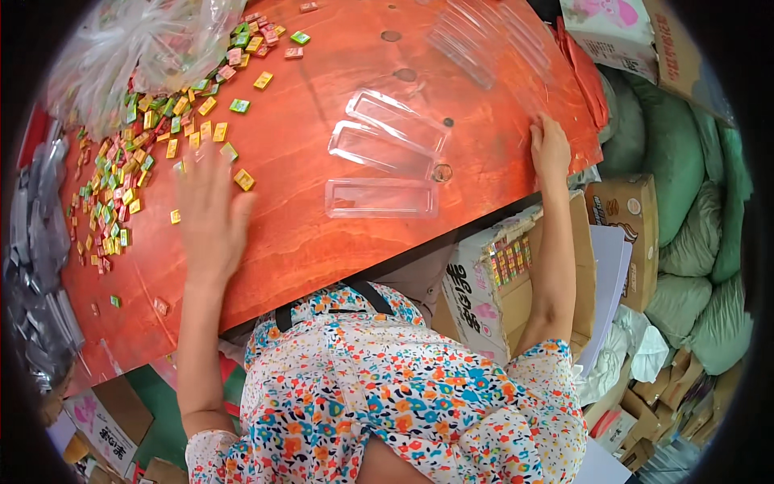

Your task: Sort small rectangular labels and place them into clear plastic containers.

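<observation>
Three empty clear trays [383, 153] lie between the spread, empty left hand [211, 211] and flat, empty right hand [550, 149].

Short-sleeved floral top [403, 387], apparently white-based; bare forearms.

A small packing workshop: heaps of wrapped candies [137, 153] on the orange table [306, 234] at upper left, clear plastic trays [380, 198] mid-frame, cardboard cartons [629, 234] and stuffed green sacks [685, 242] stacked along the right.

an orange-red wooden table [322, 242] carries scattered wrapped candies [121, 185], clear plastic trays [381, 198] and a plastic bag [137, 48].
</observation>
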A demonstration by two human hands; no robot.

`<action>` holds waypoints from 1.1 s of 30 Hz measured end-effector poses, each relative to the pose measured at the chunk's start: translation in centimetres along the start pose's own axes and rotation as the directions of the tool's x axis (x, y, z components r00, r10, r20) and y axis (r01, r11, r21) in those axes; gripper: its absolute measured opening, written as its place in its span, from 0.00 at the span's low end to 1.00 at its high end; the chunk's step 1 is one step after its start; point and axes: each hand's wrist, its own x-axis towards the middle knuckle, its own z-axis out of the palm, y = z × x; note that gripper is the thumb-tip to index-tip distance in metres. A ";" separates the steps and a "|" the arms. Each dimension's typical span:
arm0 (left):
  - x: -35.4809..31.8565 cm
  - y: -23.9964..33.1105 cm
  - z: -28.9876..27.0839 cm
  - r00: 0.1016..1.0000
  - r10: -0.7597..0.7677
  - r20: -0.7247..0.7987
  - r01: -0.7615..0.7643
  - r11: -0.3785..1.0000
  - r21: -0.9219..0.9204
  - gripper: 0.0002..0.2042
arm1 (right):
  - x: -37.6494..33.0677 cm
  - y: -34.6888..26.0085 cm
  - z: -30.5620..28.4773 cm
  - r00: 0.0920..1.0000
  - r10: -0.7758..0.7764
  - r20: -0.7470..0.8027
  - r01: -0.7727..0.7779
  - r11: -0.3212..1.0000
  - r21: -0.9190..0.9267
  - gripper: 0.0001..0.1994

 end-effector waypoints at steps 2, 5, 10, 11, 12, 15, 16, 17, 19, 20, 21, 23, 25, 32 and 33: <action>1.9 4.4 -0.8 0.984 0.164 0.075 -0.150 0.974 -0.168 0.34 | -2.1 -1.3 -1.2 0.993 -0.119 -0.002 0.117 0.968 0.222 0.11; 3.5 9.0 0.8 0.943 0.318 0.101 -0.290 0.930 -0.226 0.34 | -3.3 -5.9 -2.7 0.973 -0.229 0.009 0.215 0.925 0.313 0.08; 3.4 10.4 4.3 0.865 0.473 0.166 -0.437 0.874 -0.213 0.30 | 0.0 -13.0 -2.2 0.944 -0.327 0.048 0.257 0.817 0.516 0.09; 3.5 10.3 4.5 0.870 0.464 0.166 -0.429 0.879 -0.207 0.30 | 0.5 -13.8 -1.9 0.938 -0.341 0.061 0.256 0.800 0.543 0.09; 3.5 10.0 4.6 0.869 0.476 0.138 -0.445 0.872 -0.206 0.29 | 1.0 -14.6 -1.8 0.930 -0.364 0.054 0.275 0.785 0.554 0.09; 3.7 9.8 5.2 0.880 0.460 0.115 -0.432 0.878 -0.207 0.28 | 2.6 -16.8 -1.6 0.886 -0.462 0.049 0.348 0.730 0.589 0.09; 3.6 9.7 5.0 0.882 0.457 0.116 -0.424 0.877 -0.227 0.28 | 2.6 -17.6 -2.3 0.902 -0.431 -0.016 0.354 0.720 0.597 0.10; 3.4 9.6 4.7 0.901 0.416 0.127 -0.387 0.900 -0.202 0.28 | 2.4 -18.7 -3.0 0.915 -0.396 -0.078 0.359 0.709 0.607 0.10; 2.7 9.6 3.5 0.909 0.403 0.109 -0.371 0.899 -0.234 0.30 | 1.1 -20.7 -4.5 0.887 -0.455 -0.080 0.408 0.690 0.597 0.13; 1.8 9.0 2.6 0.921 0.372 0.120 -0.341 0.915 -0.218 0.30 | 0.1 -21.5 -5.2 0.871 -0.485 -0.075 0.437 0.697 0.569 0.17; 0.9 8.6 1.5 0.938 0.317 0.139 -0.280 0.931 -0.233 0.31 | -1.7 -22.4 -6.0 0.840 -0.541 -0.041 0.476 0.699 0.533 0.21; -0.7 6.9 -0.2 0.962 0.199 0.188 -0.154 0.961 -0.228 0.33 | -4.4 -23.4 -6.6 0.796 -0.605 -0.014 0.529 0.684 0.501 0.26; -2.0 5.0 -2.2 0.971 0.105 0.214 -0.069 0.983 -0.170 0.32 | -6.4 -23.2 -6.0 0.667 -0.737 0.114 0.690 0.667 0.281 0.30; -6.7 -0.9 -5.3 0.963 -0.224 0.147 0.222 0.975 0.031 0.32 | -1.6 -21.3 -3.8 0.650 -0.725 0.226 0.677 0.688 0.260 0.33; -6.8 -2.1 -5.2 0.969 -0.226 0.095 0.221 0.973 0.061 0.31 | -1.0 -21.9 -4.1 0.666 -0.720 0.197 0.673 0.693 0.258 0.31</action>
